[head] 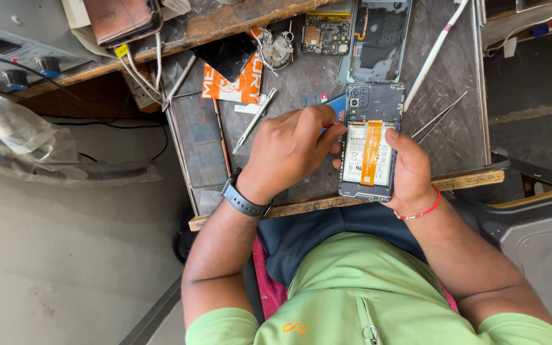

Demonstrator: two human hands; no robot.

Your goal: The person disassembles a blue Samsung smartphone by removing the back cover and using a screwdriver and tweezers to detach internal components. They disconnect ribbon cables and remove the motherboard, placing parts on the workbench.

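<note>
L hand (289, 150), fingers bunched, pinches something small at the upper-left edge of the opened phone (368, 144); can't tell what tool. Phone lies just to its right, touching the fingertips, long axis running away from the body, camera end far. R hand (410, 169) wraps the phone's right edge, thumb on the battery (359, 160) beside the orange flex strip (370, 152). Both hands on it; L does the fine work. Past the phone: second phone frame (378, 38), circuit board (326, 33), tweezers (255, 120) left of L hand. All on a worn workbench (439, 76), wooden front edge near the wrists.
</note>
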